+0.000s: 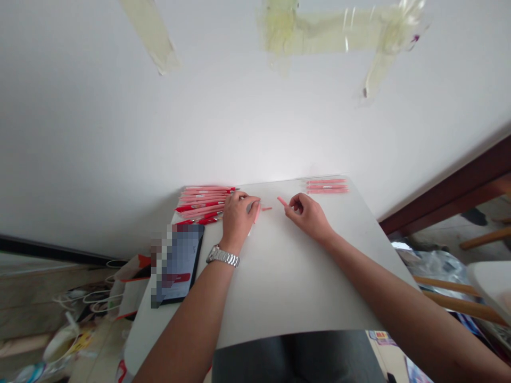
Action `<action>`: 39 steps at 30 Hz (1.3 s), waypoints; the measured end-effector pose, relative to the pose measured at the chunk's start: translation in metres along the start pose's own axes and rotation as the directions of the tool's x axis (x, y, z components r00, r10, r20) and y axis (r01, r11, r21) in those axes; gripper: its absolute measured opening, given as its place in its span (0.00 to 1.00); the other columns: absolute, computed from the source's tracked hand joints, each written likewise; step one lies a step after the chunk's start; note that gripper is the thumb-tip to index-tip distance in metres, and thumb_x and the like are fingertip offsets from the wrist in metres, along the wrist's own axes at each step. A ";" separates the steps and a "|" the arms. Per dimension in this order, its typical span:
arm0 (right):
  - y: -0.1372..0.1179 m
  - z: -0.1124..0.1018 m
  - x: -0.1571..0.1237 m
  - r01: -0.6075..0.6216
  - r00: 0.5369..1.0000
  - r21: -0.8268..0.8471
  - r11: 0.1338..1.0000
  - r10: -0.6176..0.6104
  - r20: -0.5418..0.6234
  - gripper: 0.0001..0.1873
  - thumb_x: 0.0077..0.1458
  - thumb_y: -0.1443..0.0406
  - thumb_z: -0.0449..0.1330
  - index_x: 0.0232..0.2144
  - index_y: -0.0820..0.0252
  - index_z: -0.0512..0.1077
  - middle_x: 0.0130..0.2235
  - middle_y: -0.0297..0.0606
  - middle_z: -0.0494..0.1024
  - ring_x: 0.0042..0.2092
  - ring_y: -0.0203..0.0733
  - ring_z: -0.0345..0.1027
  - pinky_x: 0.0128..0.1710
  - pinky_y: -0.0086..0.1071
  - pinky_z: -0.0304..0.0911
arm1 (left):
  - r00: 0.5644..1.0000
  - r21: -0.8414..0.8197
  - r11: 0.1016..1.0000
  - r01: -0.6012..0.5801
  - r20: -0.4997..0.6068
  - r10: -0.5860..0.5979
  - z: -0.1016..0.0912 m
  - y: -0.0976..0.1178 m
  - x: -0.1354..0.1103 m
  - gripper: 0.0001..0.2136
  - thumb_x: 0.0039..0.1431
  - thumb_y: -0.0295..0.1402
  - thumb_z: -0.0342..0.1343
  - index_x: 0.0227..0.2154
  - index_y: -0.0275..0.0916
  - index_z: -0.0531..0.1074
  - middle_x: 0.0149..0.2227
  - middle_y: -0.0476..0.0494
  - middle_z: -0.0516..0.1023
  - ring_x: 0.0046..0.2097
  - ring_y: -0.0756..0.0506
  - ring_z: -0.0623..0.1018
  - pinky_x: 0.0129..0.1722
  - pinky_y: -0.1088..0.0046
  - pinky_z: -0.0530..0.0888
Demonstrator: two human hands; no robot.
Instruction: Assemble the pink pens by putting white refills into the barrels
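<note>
My left hand [238, 217], with a metal-band watch on its wrist, is closed on a pink pen part [257, 214] over the table. A thin pinkish piece [266, 209] shows just right of its fingertips. Across a small gap, my right hand [306, 214] pinches a short pink pen piece [282, 201] that points up and left. Left of my left hand lies a pile of pink and red pens [202, 201], partly hidden by the hand. Several pink pens [327, 186] lie side by side at the table's back right.
The white table [303, 287] stands against a white wall with yellowed tape [339, 32]. A tablet [179, 266], partly pixelated, lies at its left edge. Bags and cables [120, 287] are on the floor at left. A wooden-framed chair [459, 298] stands at right.
</note>
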State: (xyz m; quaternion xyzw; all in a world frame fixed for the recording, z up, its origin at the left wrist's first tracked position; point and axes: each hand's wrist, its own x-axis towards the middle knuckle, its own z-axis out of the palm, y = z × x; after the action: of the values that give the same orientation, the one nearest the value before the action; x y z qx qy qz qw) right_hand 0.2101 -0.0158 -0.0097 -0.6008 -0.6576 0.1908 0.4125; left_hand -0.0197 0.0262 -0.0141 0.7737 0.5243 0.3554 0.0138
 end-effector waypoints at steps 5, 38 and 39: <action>0.000 0.000 0.000 -0.003 1.000 0.003 1.000 0.003 0.003 0.07 0.55 0.61 0.63 0.32 0.55 0.68 0.30 0.32 0.71 0.31 0.38 0.63 0.33 0.34 0.58 | 1.000 -0.022 1.000 0.003 -0.002 -0.003 0.000 -0.001 0.000 0.08 0.68 0.35 0.59 0.41 0.45 0.83 0.45 0.40 0.75 0.49 0.37 0.75 0.56 0.55 0.72; 0.003 0.000 0.001 0.004 1.000 0.000 1.000 -0.004 0.014 0.08 0.56 0.60 0.63 0.32 0.55 0.68 0.31 0.33 0.72 0.32 0.39 0.65 0.34 0.34 0.60 | 1.000 -0.029 1.000 0.009 0.027 -0.008 -0.001 0.001 -0.001 0.04 0.67 0.32 0.59 0.38 0.43 0.79 0.44 0.41 0.77 0.48 0.37 0.75 0.54 0.56 0.72; 0.003 0.000 0.001 0.005 1.000 0.004 1.000 -0.005 0.012 0.08 0.56 0.60 0.63 0.32 0.55 0.68 0.31 0.33 0.72 0.32 0.39 0.65 0.34 0.34 0.60 | 1.000 -0.031 0.999 0.006 0.025 -0.006 0.000 0.000 -0.001 0.04 0.67 0.31 0.59 0.38 0.43 0.79 0.43 0.41 0.77 0.48 0.37 0.75 0.53 0.56 0.72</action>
State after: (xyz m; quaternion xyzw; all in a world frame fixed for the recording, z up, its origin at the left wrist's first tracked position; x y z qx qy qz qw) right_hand 0.2118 -0.0145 -0.0118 -0.5974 -0.6612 0.1947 0.4100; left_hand -0.0198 0.0254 -0.0143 0.7762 0.5207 0.3539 0.0335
